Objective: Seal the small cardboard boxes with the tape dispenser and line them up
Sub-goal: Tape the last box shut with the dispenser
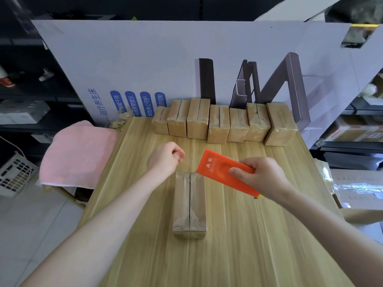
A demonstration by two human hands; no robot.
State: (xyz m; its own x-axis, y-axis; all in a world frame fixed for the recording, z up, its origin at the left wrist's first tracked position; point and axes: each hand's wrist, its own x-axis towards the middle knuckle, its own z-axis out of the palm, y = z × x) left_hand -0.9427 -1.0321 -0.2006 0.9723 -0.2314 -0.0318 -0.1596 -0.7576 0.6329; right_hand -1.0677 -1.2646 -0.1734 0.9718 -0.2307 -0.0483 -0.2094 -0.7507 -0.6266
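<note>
– Orange dispenser (219, 168) in the right hand (263, 179): why is it held slanted like that?

– The fingers wrap its near end, thumb on top, and the far corner points at the far end of the box (189, 204). I judge that it is lined up with the seam.

– And the box itself?

– It lies in the middle of the bench (259, 235), long side running away from the person and seam up. That way the tape can follow the slit. A glossy film already shows on top.

– The left hand (165, 159)?

– It is just past the box's far end, fingers curled to the thumb. Nothing shows between them; clear tape there would be too faint to tell.

– Those at the back?

– A row (219, 123) of boxes stands on end, side by side against the white board (145, 59). Probably the finished ones, parked out of the working space.
</note>
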